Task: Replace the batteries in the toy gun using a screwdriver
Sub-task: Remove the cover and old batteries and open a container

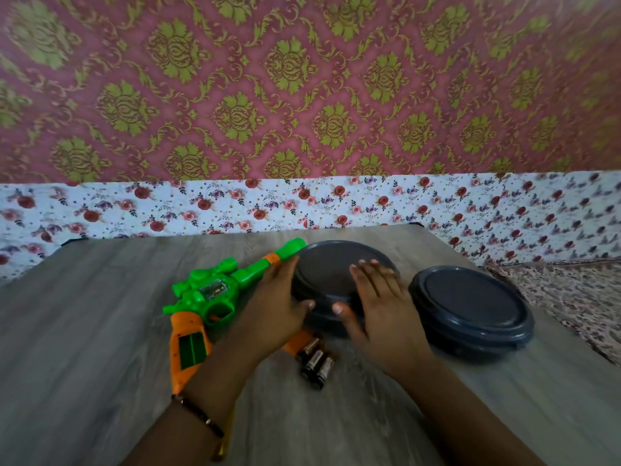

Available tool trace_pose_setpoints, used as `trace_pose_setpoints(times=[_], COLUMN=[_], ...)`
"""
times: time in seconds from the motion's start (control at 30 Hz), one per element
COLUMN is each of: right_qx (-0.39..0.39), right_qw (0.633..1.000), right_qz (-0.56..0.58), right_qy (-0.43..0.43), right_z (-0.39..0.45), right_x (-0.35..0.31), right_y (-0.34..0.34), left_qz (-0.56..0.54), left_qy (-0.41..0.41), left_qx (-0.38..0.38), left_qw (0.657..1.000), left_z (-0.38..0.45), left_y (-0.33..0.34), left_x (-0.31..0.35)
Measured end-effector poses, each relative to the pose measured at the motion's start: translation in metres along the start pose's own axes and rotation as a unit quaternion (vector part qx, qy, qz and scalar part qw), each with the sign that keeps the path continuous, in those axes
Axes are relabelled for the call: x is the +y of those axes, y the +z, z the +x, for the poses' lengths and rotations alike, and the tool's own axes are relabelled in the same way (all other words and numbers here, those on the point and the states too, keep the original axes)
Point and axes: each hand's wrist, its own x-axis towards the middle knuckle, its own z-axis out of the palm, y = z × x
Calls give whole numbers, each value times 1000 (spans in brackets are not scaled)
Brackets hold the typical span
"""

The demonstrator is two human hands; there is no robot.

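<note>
1. A grey wood-grain table (84,331) carries everything.
2. A green and orange toy gun (205,297) lies on it, just left of the left hand (279,304).
3. A dark round container (331,274) sits between both hands.
4. A second round container (470,307) rests beside the right hand (379,307), on its right.
5. Three batteries (316,361) lie beneath the wrists.

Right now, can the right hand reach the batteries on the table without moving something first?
Probably yes. The batteries lie bare on the table, just near of the right hand, which rests on the dark container. Nothing covers them; only the left forearm lies close beside.
</note>
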Motion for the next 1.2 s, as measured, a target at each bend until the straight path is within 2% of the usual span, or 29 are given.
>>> trace_pose_setpoints(times=[0.17,0.37,0.63,0.87,1.2], right_qx=[-57,-47,-57,-74,-13], right_qw=[997,992,968,968,967], right_qz=[-46,-108,-230,-223,-206], right_qy=[-27,-41,-85,-94,-151], right_z=[13,26,25,29,38], right_x=[-13,-24,-41,-45,-39], right_y=[12,16,26,24,7], left_qz=[-43,-72,-44,-55,-83], left_qy=[-18,-4,-107,-131,-125], left_qx=[-39,-21,-10,2,-9], left_qw=[998,997,993,990,989], left_z=[-2,-6,-3,-3,0], left_y=[2,10,18,16,17], left_x=[-10,-6,-8,-8,-16])
